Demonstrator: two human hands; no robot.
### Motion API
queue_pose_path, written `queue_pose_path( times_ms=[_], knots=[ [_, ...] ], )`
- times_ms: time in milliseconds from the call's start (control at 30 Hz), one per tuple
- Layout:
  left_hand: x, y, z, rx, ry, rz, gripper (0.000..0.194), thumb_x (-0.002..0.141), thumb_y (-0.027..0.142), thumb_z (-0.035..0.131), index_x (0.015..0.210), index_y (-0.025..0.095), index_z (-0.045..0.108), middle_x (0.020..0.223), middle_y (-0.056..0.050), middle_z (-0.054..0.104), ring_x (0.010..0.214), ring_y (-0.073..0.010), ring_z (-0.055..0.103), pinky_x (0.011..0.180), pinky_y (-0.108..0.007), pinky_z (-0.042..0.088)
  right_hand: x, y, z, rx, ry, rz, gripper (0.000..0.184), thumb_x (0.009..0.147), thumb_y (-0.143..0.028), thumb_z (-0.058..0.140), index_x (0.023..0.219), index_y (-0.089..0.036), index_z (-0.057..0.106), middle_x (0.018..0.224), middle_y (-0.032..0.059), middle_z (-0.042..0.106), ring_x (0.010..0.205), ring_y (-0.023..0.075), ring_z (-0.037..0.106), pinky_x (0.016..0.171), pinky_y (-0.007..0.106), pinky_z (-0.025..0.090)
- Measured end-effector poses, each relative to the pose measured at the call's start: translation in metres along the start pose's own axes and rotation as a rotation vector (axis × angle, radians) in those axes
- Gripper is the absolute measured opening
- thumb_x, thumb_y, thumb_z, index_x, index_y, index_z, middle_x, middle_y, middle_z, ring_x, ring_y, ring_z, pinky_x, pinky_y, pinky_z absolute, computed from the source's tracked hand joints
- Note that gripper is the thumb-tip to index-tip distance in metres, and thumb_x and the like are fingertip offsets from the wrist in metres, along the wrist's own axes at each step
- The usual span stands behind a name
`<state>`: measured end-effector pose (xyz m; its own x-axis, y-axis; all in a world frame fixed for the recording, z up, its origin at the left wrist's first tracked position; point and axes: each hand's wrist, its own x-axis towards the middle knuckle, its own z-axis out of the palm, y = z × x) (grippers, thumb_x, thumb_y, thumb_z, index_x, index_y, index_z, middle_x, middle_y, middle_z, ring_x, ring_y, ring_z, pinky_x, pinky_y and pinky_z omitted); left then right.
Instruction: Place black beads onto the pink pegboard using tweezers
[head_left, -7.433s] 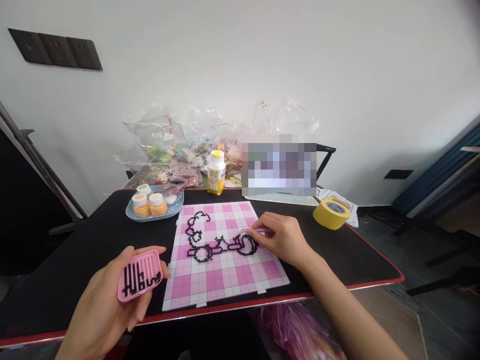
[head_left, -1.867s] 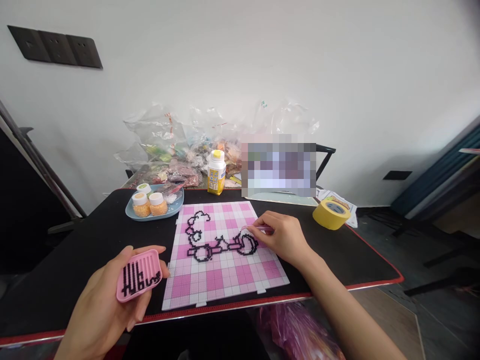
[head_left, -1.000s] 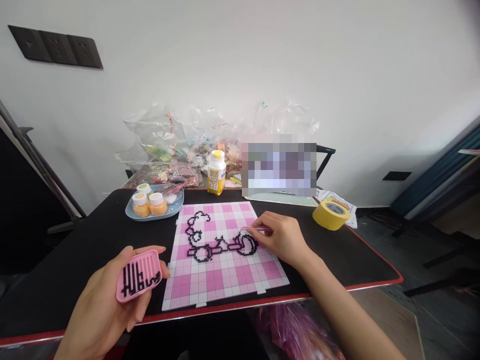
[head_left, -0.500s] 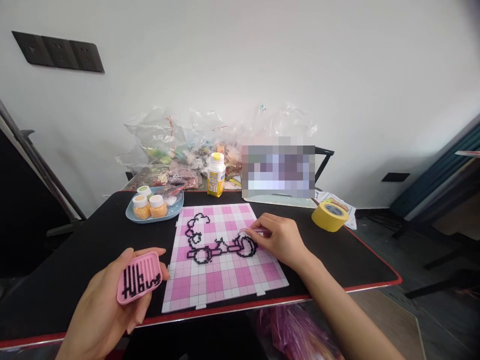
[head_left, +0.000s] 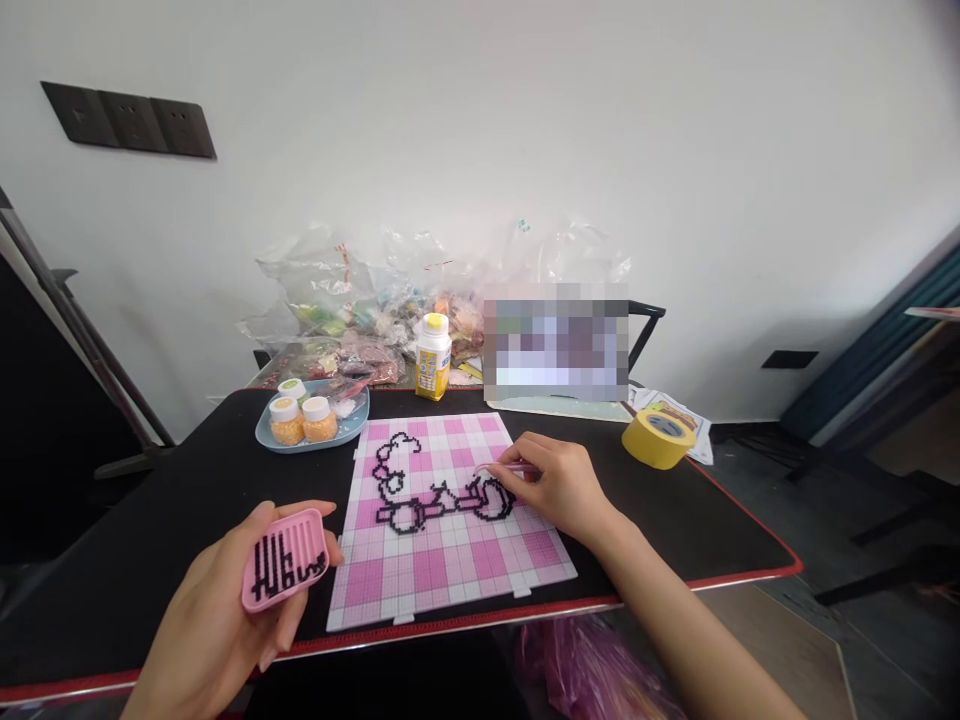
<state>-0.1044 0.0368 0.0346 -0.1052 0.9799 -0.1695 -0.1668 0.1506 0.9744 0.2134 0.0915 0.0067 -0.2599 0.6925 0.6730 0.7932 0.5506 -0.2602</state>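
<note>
In my left hand [head_left: 225, 595] I hold a small pink ridged bead tray [head_left: 306, 530], tilted toward me, with black beads lying in its grooves. My right hand [head_left: 559, 482] pinches pink tweezers [head_left: 517, 466], their bent tip low over the pegboard. The pegboard [head_left: 450, 575] is pink and white checked and lies flat before me. Black beads on it form an outline [head_left: 407, 517] of loops and bars, curling up at the left. The tweezers' tip is near the outline's right-hand loop; whether it grips a bead is too small to tell.
On a blue plate [head_left: 264, 437] at left stand three jars, two with orange beads [head_left: 320, 420]. A white and yellow bottle [head_left: 433, 357] stands behind the board, before plastic bags [head_left: 322, 290]. A blurred screen [head_left: 556, 345] is at the back, yellow tape [head_left: 658, 437] at right.
The whole view has shifted slightly, so things sit a little lower. My hands keep nearly the same places, the right still with the tweezers at the outline's right side.
</note>
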Motion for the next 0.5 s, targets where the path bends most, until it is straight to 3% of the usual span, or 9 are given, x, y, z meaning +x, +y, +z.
queue_pose_path(
  times_ms=[267,500],
  knots=[
    [0.006,-0.005,-0.012,-0.048,-0.058,-0.027,0.059,0.077,0.057,0.078,0.115,0.013,0.072,0.073,-0.009,0.079,0.029,-0.0094,0.046,0.025,-0.02,0.036,0.0,0.0,0.0,0.037,-0.007,-0.015,0.032,0.098,-0.04,0.063,0.076,-0.018,0.069,0.072,0.0024,0.071,0.057,0.011,0.06,0.053,0.022,0.04],
    [0.002,0.008,-0.007,-0.103,-0.078,-0.131,0.052,0.074,0.058,0.081,0.108,0.019,0.077,0.072,-0.008,0.08,0.032,-0.0116,0.049,0.028,-0.022,0.041,0.002,-0.002,0.001,0.083,-0.022,-0.017,0.035,0.099,-0.042,0.062,0.075,-0.018,0.068,0.071,0.0019,0.07,0.055,0.0102,0.057,0.052,0.021,0.04]
  ],
)
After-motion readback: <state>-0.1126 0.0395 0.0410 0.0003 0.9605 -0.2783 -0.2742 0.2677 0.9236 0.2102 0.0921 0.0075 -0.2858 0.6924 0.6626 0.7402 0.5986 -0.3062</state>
